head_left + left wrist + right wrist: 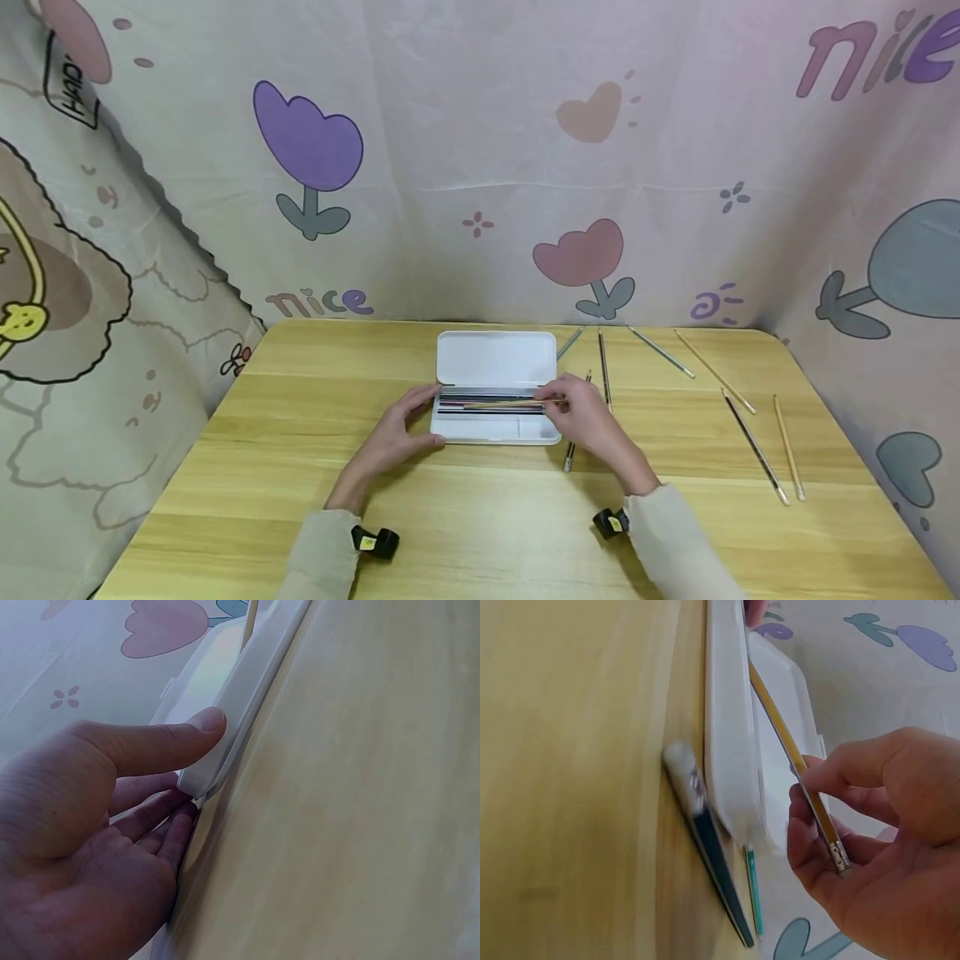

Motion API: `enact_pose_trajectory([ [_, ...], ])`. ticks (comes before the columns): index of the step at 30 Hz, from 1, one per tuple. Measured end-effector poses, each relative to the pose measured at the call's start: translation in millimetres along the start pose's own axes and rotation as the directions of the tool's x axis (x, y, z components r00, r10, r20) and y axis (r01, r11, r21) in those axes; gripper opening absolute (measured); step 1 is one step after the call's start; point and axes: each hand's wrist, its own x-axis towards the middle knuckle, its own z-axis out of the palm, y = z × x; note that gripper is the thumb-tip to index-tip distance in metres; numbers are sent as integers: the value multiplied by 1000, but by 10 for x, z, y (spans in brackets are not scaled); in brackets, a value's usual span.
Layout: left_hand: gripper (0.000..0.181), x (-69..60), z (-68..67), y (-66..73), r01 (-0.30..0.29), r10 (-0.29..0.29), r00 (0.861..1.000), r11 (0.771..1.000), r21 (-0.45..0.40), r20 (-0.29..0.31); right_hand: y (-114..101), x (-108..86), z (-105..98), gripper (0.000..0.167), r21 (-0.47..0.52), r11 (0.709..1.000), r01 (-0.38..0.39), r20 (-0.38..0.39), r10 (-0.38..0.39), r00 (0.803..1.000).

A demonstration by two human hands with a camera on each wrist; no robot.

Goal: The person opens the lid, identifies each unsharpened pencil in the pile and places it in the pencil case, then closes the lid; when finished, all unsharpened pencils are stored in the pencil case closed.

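An open white pencil case (pixel 476 428) lies on the table with its lid (pixel 497 358) raised at the back. Several dark pencils (pixel 491 397) rest inside it. My left hand (pixel 393 435) holds the case's left end, the thumb at the front corner and the fingers farther back. Between thumb and fingers my right hand (pixel 588 414) pinches a yellow pencil (pixel 776 720) near its eraser end. That pencil lies lengthwise over the case, its other end pointing left. Whether it touches the pencils below, I cannot tell.
Beside the case, partly behind my right hand, is a black pencil (pixel 569 457) with a white eraser. More loose pencils lie to the right: a dark one (pixel 604 371), a green one (pixel 662 352), yellow ones (pixel 715 371) and a black one (pixel 756 447). A patterned cloth (pixel 420 167) hangs behind the table.
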Motion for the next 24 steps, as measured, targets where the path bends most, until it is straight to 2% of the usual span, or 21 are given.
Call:
enact_pose_trajectory([
  [12, 85, -9, 10, 5, 4, -4, 1000, 1000, -8, -7, -60, 146, 294, 14, -33, 999, 26, -23, -27, 999],
  [18, 85, -8, 25, -11, 20, -20, 1000, 1000, -5, 8, -45, 170, 331, 14, -48, 999, 2, -12, -3, 1000],
  [24, 85, -10, 10, -18, 27, -27, 1000, 1000, 8, -2, -31, 190, 320, 16, -23, 999, 26, -34, -27, 999],
])
